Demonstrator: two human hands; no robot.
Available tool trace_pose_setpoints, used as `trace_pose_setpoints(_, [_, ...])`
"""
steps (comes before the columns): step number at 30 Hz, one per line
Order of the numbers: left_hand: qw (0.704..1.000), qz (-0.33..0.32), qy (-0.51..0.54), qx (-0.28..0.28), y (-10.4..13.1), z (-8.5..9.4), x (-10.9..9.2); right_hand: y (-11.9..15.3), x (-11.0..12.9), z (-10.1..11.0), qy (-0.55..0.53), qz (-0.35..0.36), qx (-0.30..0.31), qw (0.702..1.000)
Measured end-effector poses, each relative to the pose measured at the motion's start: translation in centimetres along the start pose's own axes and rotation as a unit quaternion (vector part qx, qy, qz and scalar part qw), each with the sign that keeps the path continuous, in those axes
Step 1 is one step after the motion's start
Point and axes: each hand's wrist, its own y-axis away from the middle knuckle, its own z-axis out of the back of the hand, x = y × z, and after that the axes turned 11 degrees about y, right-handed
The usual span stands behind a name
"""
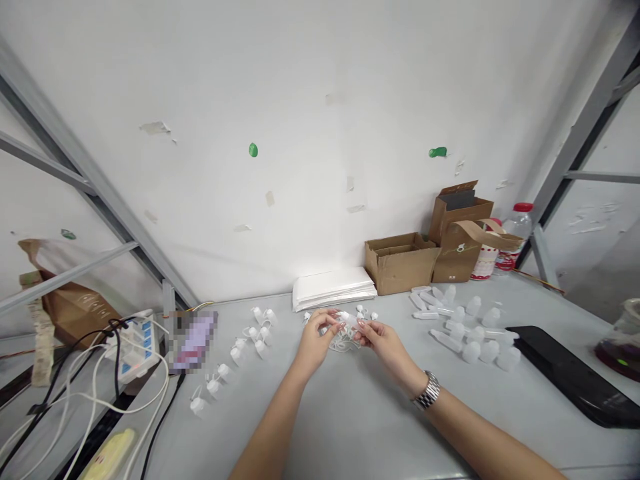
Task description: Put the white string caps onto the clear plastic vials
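Note:
Near the middle of the grey table, my left hand and my right hand meet at a small white plastic bottle. My left fingers pinch its capped end, and my right fingers hold its other end. Below and behind my fingers lies a pile of small white caps with loops. Several capped white bottles stand in a loose diagonal group at the left. At the right are several translucent bottles and clear tubes, some upright and some lying down.
White flat sheets are stacked by the wall, beside an open cardboard box and a brown bag. A black flat object lies at the right. Cables and a power strip are at the left.

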Motion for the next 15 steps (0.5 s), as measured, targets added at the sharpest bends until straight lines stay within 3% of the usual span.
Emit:
trace_pose_setpoints(4, [1.0, -0.012, 0.012, -0.009, 0.0, 0.0, 0.0, -0.1, 0.3, 0.3, 0.026, 0.023, -0.011, 0.999])
trace_pose_setpoints(9, [0.998, 0.019, 0.055, -0.023, 0.0, -0.4, 0.1, -0.2, 0.4, 0.5, -0.035, 0.016, 0.027, 0.999])
trace_pose_setpoints(15, [0.979, 0.076, 0.161, -0.102, -0.2, 0.0, -0.6, 0.1, 1.1, 0.5, 0.016, 0.051, 0.009, 0.999])
